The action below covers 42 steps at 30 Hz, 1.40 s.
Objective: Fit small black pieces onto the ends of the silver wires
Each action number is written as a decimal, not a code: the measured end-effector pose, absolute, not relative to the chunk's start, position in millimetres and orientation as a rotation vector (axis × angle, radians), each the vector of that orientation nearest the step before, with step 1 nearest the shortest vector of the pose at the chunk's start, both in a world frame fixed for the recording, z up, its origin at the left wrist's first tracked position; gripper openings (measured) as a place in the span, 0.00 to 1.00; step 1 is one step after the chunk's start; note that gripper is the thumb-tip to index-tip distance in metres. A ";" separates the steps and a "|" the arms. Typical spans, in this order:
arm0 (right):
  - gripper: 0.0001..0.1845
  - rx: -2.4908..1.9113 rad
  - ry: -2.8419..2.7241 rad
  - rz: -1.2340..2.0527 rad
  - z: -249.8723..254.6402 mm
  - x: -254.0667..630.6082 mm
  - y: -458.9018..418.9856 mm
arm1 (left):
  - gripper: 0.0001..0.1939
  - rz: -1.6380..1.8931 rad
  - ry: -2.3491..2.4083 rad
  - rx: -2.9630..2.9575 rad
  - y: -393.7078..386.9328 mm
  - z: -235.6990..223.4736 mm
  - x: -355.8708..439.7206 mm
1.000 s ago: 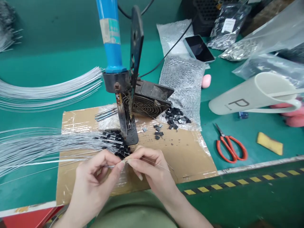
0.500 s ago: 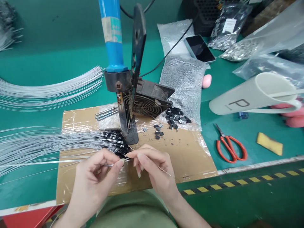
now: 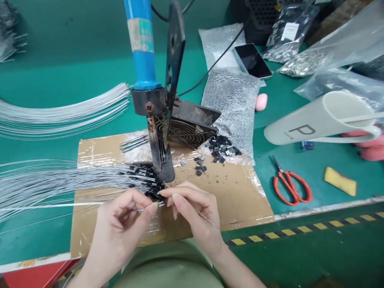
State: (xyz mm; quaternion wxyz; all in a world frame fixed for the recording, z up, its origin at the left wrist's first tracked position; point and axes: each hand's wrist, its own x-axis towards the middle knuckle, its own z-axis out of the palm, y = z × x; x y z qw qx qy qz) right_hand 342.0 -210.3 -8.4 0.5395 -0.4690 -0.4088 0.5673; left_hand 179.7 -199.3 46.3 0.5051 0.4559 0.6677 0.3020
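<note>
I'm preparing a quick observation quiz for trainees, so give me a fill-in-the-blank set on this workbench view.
1. Beside the left hand, the bundle of wires runs in from the picture's ____ edge.
2. The taped upright handle is coloured ____.
3. The large letter printed on the mug is ____.
4. The phone lies with its screen facing ____.

Missing words: left; blue; P; up.

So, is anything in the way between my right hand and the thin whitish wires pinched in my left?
Nothing visible blocks it: your right hand, holding a thin pale strand, is close beside the thin whitish wires poking from your left hand. The black-ended whitish wire bundle lies close on the far side.
</note>
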 end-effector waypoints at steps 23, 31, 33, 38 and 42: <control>0.06 -1.011 -0.757 1.577 -11.5 338.1 -207.1 | 0.12 0.725 1.606 1.064 -196.7 44.7 179.8; 0.04 -0.953 -0.560 1.716 -15.6 333.0 -207.9 | 0.09 0.742 1.597 1.138 -199.7 42.1 178.9; 0.06 -0.961 -0.534 1.730 -15.6 332.2 -207.4 | 0.09 0.751 1.581 1.166 -200.1 41.5 178.8; 0.10 -1.000 -0.502 1.780 -12.1 334.5 -204.2 | 0.09 0.768 1.574 1.194 -202.5 38.1 177.2; 0.10 -1.010 -0.534 1.843 -9.6 338.7 -200.2 | 0.08 0.759 1.591 1.202 -204.7 36.2 175.6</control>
